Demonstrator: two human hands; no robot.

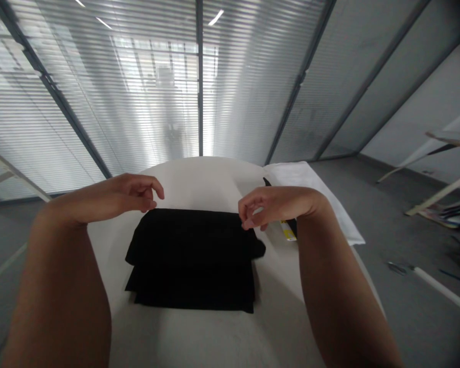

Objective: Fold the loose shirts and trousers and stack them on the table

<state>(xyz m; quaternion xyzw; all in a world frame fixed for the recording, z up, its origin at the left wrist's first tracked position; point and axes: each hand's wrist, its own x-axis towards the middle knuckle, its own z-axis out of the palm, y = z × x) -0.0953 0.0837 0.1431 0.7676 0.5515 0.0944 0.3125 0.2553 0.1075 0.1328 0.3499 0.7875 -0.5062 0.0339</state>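
A folded black cloth (193,258) lies in the middle of a round white table (210,179), its layers stacked. My left hand (132,193) hovers just above the cloth's far left corner, fingers loosely curled with nothing in them. My right hand (270,204) hangs over the far right corner, fingers bent and apart, also holding nothing. Both forearms reach in from the near edge on either side of the cloth.
A folded white cloth (314,189) lies at the table's right side. A yellow and black object (289,231) peeks out behind my right wrist. Frosted glass partitions stand beyond the table. Boards and a white rod (440,289) lie on the grey floor at right.
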